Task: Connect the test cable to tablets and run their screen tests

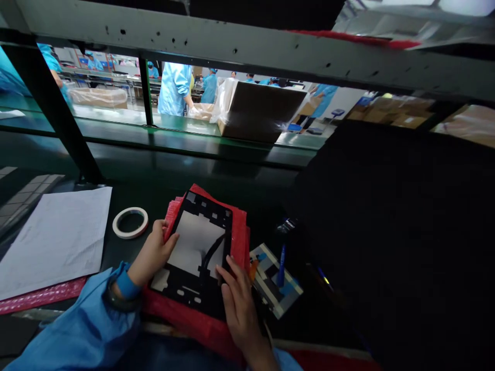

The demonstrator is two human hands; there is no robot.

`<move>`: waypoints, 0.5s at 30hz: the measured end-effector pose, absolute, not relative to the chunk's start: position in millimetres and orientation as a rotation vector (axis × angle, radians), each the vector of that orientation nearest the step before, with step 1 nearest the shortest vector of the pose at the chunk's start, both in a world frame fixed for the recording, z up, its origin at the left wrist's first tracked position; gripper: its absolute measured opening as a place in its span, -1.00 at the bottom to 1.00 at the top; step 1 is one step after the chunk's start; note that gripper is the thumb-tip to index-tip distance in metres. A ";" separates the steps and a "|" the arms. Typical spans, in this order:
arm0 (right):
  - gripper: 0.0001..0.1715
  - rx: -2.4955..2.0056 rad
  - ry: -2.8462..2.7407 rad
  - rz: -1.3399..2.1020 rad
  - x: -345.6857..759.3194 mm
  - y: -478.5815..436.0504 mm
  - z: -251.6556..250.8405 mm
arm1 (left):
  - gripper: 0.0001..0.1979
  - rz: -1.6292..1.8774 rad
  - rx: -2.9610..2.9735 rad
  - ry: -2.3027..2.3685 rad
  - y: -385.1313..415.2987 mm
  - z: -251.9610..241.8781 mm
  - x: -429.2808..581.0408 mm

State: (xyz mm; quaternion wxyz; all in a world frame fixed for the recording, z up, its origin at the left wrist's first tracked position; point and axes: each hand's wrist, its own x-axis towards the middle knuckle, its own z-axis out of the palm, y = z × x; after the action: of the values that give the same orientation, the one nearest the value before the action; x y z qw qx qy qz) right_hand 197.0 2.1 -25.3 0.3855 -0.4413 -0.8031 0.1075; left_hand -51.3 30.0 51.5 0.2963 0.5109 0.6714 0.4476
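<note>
A black flat panel (198, 246) with cut-outs and a pale grey middle lies on a stack of red bubble-wrap bags (240, 233) in front of me. My left hand (152, 251) grips the panel's left edge, thumb on top and fingers curled round the side. My right hand (238, 301) lies on the panel's lower right corner with its fingers stretched out flat, pressing on it. Both arms wear blue sleeves.
A roll of white tape (130, 222) and a white sheet (56, 239) lie to the left. A patterned card with a blue pen (281, 265) sits to the right, beside a large black mass (398, 242). Beyond a green conveyor (174, 126) stands a cardboard box (257, 111); people in blue coats work behind.
</note>
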 end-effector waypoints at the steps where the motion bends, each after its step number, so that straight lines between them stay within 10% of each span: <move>1: -0.54 -1.115 -2.031 0.280 197.5 1.9 -26.6 | -0.75 1.195 1.345 1.755 34.3 53.6 -52.3; 15: -0.59 -1.154 -1.726 0.401 202.2 9.0 -31.3 | -0.62 1.488 1.061 2.231 204.7 84.0 -109.6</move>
State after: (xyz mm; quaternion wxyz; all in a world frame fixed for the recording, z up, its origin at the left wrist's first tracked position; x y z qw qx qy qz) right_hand 202.2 9.0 -31.3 0.4913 -0.4752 -0.7110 0.1654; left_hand -109.6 204.7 84.0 0.1282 0.3648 0.7672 0.5117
